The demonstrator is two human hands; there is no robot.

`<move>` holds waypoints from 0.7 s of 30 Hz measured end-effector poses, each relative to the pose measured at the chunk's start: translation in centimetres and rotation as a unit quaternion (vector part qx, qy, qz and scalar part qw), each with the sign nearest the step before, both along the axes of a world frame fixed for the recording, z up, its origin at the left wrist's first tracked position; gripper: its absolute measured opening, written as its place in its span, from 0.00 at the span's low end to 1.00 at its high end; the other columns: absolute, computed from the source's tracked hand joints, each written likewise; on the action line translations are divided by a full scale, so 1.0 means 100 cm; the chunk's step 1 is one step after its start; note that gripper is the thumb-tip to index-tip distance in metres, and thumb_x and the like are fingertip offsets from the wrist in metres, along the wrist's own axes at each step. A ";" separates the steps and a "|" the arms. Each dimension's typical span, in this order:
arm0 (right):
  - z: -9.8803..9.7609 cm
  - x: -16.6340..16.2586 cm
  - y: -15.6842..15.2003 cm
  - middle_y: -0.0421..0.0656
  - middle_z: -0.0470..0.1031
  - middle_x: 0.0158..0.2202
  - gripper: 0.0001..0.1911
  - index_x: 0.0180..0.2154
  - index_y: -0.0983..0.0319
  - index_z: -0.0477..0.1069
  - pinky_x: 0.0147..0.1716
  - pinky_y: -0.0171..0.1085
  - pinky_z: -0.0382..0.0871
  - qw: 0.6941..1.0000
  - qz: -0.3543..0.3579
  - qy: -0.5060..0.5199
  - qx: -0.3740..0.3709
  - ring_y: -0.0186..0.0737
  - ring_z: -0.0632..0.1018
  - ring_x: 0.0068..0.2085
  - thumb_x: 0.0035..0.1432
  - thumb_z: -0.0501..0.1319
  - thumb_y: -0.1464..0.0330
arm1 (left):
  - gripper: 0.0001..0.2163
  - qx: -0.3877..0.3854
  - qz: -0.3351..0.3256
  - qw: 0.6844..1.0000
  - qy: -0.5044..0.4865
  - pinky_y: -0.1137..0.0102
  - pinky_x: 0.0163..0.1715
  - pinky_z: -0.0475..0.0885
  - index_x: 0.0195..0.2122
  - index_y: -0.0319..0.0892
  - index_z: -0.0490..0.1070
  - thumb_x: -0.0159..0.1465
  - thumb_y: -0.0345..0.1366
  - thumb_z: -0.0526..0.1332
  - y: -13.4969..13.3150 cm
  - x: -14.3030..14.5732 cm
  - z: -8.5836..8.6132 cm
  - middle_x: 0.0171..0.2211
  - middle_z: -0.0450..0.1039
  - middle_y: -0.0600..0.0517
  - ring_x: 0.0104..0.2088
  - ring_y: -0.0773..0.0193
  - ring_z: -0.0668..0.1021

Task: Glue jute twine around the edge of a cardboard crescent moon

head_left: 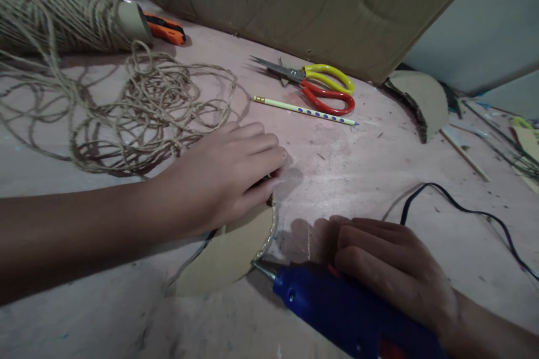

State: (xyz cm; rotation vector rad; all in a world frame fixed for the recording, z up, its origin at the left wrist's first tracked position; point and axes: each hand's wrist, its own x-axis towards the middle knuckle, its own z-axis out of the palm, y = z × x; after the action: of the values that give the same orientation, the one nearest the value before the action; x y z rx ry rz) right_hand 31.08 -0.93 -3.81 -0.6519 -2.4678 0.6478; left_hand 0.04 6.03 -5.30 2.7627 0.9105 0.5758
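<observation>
A curved cardboard piece [229,252] lies on the table under my left hand [236,174]. That hand is closed at the piece's upper edge, its fingertips pressed together where the twine meets the rim; the exact grip is partly hidden. Glue and twine [272,219] run along the right edge of the cardboard. My right hand [391,269] is wrapped around a blue glue gun [332,303]. The metal nozzle touches the cardboard's lower right edge. Loose jute twine [160,101] lies tangled just beyond my left hand.
A twine roll [71,19] and an orange cutter [166,29] sit at the back left. Scissors [324,87] and a pencil [305,110] lie ahead. Behind them stands a large cardboard sheet [295,5]. At right are a cardboard cutout [421,101], a stick [465,156] and a black cord [458,207].
</observation>
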 end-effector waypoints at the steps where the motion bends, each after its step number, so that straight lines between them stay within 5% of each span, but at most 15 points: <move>1: 0.000 0.000 0.000 0.35 0.67 0.31 0.16 0.44 0.53 0.64 0.30 0.43 0.62 1.000 -0.004 0.002 0.001 0.40 0.70 0.29 0.86 0.54 0.78 | 0.14 -0.001 -0.001 1.000 -0.001 0.56 0.47 0.69 0.45 0.47 0.78 0.90 0.36 0.56 0.000 0.000 0.000 0.41 0.78 0.48 0.42 0.49 0.75; 21: 0.004 0.001 -0.006 0.35 0.69 0.33 0.16 0.44 0.54 0.64 0.31 0.40 0.63 0.998 0.012 -0.016 -0.055 0.38 0.70 0.30 0.88 0.52 0.77 | 0.14 -0.004 0.006 1.000 0.004 0.55 0.49 0.71 0.46 0.48 0.76 0.90 0.37 0.55 -0.001 0.000 0.000 0.42 0.80 0.47 0.45 0.48 0.78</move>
State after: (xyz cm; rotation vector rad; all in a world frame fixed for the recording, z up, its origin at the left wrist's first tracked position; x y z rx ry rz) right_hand 31.19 -1.57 -3.38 -0.6809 -2.4857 0.7934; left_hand 0.02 5.91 -5.29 2.7563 0.9287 0.5612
